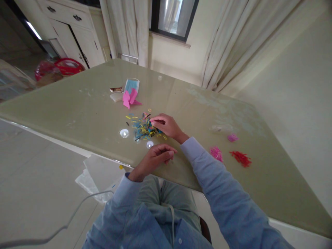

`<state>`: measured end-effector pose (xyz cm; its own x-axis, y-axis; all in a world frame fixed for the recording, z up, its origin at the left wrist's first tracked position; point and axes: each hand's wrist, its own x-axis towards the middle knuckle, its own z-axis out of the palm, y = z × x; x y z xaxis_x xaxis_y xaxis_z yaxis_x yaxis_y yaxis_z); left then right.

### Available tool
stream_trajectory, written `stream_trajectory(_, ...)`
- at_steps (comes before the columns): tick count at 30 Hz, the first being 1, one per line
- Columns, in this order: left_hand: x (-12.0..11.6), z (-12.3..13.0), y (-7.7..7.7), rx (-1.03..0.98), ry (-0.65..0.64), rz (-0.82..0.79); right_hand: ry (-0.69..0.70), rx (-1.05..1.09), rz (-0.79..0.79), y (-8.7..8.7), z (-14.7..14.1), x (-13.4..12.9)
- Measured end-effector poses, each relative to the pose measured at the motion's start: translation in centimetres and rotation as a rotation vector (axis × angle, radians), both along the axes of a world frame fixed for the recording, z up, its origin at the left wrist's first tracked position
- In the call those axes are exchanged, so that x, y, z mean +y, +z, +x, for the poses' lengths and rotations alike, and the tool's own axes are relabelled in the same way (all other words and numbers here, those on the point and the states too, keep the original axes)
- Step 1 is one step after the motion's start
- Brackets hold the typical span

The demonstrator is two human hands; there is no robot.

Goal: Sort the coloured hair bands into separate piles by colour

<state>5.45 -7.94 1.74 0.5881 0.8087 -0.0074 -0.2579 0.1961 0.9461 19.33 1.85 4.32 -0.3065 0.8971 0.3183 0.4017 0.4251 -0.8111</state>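
A loose pile of small rubber bands (142,128), mostly blue, yellow and black with a little pink, lies on the table. At its right edge my right hand (168,125) reaches in, thumb and fingertips pinched together over the bands. What is between those fingertips is too small to make out. Nearer the table's front edge, my left hand (155,157) is closed with curled fingers, thumb against the forefinger. Anything inside it is hidden. To the right of my right sleeve lie a pink bunch of bands (216,153) and a red bunch of bands (241,158).
Beyond the pile are folded pink paper (130,98), a blue face mask (131,86) and a small white box (116,97). A purple-pink clump (232,137) and a clear plastic piece (220,128) lie at right. The glossy table (90,114) shows round light reflections.
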Motion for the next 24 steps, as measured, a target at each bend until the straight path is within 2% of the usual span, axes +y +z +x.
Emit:
stream_trajectory(5,0.0,0.0,-0.2,-0.008,0.014,0.021,-0.084,0.549,-0.409,1.9,1.5,-6.3)
stream_trajectory(8,0.0,-0.1,-0.5,-0.018,0.018,0.058,-0.078,0.767,-0.552,2.4,2.7,-10.6)
stream_trajectory(11,-0.1,-0.1,-0.7,0.005,0.038,0.092,-0.124,0.872,-0.578,2.5,3.9,-14.0)
stream_trajectory(15,-0.2,-0.2,-0.8,0.045,0.070,0.099,-0.183,0.979,-0.587,2.3,5.0,-17.1)
stream_trajectory(19,-0.2,-0.2,-0.9,0.054,0.089,0.091,-0.221,1.050,-0.584,2.2,5.4,-18.9)
stream_trajectory(24,-0.3,-0.2,-0.8,0.056,0.120,0.075,-0.252,1.049,-0.589,1.4,6.0,-19.9)
